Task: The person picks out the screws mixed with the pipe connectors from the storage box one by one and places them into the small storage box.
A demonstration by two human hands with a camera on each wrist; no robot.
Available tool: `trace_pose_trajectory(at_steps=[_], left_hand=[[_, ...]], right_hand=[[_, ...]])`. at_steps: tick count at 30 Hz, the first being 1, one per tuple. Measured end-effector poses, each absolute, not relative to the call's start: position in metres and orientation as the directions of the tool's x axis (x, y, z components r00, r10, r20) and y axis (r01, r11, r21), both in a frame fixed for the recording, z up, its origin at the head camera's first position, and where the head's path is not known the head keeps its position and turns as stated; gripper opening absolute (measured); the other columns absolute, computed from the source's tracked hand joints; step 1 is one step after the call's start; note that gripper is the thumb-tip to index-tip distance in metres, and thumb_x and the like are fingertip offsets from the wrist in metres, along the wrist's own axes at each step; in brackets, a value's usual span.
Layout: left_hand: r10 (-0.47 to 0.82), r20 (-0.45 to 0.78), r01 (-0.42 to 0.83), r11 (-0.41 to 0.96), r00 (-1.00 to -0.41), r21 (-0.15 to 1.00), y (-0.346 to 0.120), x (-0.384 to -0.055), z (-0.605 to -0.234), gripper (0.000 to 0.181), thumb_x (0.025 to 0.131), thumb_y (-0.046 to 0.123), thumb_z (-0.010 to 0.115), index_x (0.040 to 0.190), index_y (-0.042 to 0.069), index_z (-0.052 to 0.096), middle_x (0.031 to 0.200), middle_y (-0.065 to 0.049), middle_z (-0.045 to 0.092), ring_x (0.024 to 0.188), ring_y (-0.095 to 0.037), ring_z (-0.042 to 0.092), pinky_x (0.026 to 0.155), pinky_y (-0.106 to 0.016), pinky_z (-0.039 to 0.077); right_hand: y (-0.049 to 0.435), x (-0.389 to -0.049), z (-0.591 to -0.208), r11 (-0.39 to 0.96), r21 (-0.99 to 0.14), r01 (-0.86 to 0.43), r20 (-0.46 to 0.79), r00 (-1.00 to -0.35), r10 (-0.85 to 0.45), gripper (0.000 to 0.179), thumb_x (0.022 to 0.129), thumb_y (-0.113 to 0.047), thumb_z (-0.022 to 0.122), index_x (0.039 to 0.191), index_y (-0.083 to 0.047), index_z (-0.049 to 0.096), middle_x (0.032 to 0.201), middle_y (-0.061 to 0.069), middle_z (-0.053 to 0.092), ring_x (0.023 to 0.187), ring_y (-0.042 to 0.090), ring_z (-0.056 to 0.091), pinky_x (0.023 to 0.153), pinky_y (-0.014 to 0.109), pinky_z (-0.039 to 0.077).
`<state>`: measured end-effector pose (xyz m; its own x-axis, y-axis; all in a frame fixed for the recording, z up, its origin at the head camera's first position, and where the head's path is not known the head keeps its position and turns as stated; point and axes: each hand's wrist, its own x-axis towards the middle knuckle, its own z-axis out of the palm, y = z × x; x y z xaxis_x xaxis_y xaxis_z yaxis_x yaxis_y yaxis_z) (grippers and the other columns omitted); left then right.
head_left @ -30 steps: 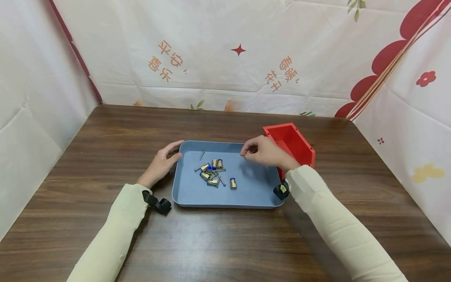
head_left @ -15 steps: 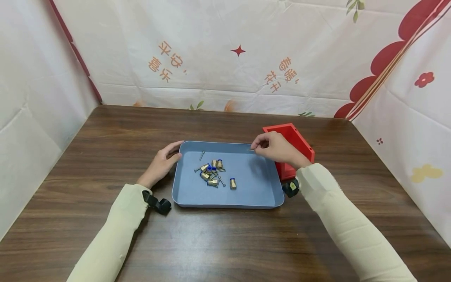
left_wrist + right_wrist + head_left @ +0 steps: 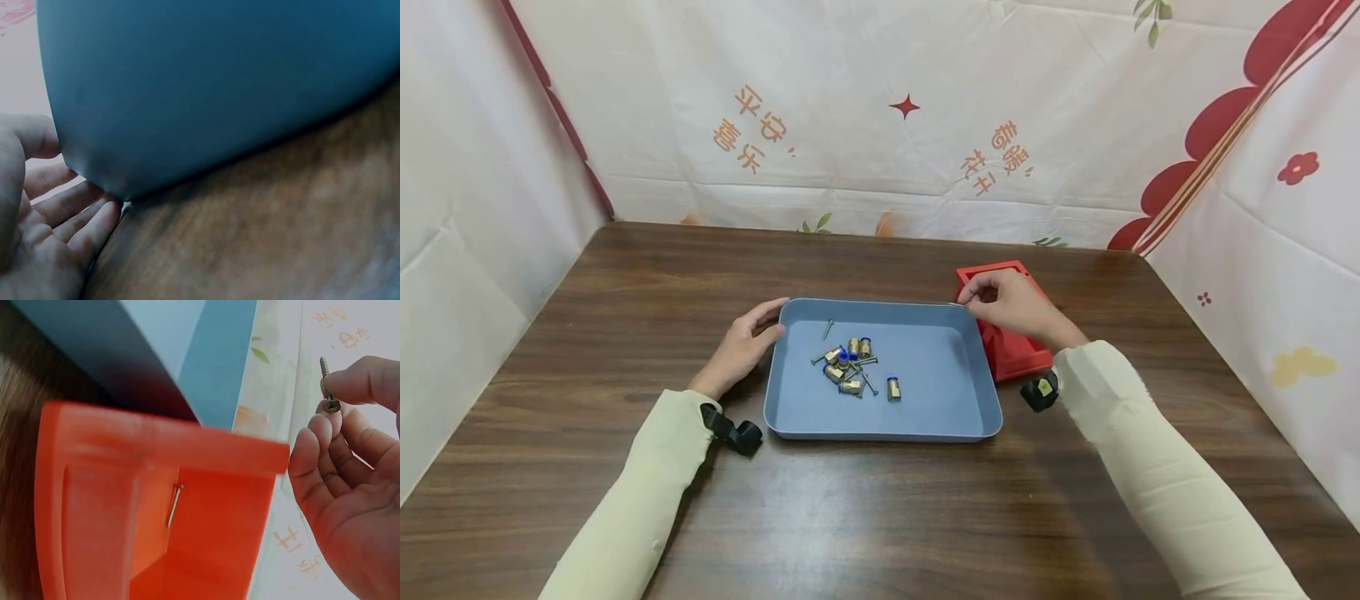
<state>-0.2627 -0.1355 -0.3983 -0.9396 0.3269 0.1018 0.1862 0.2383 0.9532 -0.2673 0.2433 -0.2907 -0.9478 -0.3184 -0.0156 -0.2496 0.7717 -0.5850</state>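
Observation:
My right hand pinches a screw between thumb and fingertips, above the red bin by the tray's far right corner. Another screw lies inside that bin in the right wrist view. My left hand rests against the left side of the blue-grey tray, its extended fingers touching the tray wall. On the tray, several brass push-in fittings with blue collars lie heaped with several screws. One fitting lies apart to the right, and a lone screw lies near the back.
The red bin stands close against the tray's right side on the brown wooden table. A printed white curtain hangs behind the table's far edge and along both sides. Black wrist cameras project from both sleeves.
My right hand has moved right and away from me with the screw, from over the tray to over the red bin. My left hand has stayed at the tray's left side.

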Motion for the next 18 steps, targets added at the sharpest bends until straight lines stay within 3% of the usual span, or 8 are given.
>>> trace_pose_trajectory(at_steps=[10, 18], left_hand=[[0.332, 0.101, 0.187, 0.237, -0.938, 0.953, -0.136, -0.263, -0.397, 0.048, 0.1, 0.01, 0.044, 0.147, 0.004, 0.034, 0.145, -0.022, 0.041, 0.133, -0.036, 0.041, 0.107, -0.051, 0.035], [0.33, 0.103, 0.19, 0.243, -0.938, 0.951, -0.136, -0.262, -0.398, 0.048, 0.1, 0.011, 0.045, 0.147, 0.004, 0.034, 0.145, -0.022, 0.041, 0.133, -0.036, 0.041, 0.107, -0.051, 0.035]], right_hand=[[0.263, -0.267, -0.289, 0.818, -0.544, -0.187, -0.041, -0.968, -0.249, 0.018, 0.091, -0.011, 0.055, 0.104, -0.003, 0.064, 0.097, 0.013, 0.06, 0.088, 0.025, 0.051, 0.076, 0.028, 0.047], [0.279, -0.266, -0.29, 0.829, -0.547, -0.113, -0.072, -0.981, -0.181, 0.02, 0.091, -0.011, 0.055, 0.107, 0.0, 0.061, 0.099, 0.015, 0.057, 0.088, 0.026, 0.05, 0.073, 0.026, 0.046]])
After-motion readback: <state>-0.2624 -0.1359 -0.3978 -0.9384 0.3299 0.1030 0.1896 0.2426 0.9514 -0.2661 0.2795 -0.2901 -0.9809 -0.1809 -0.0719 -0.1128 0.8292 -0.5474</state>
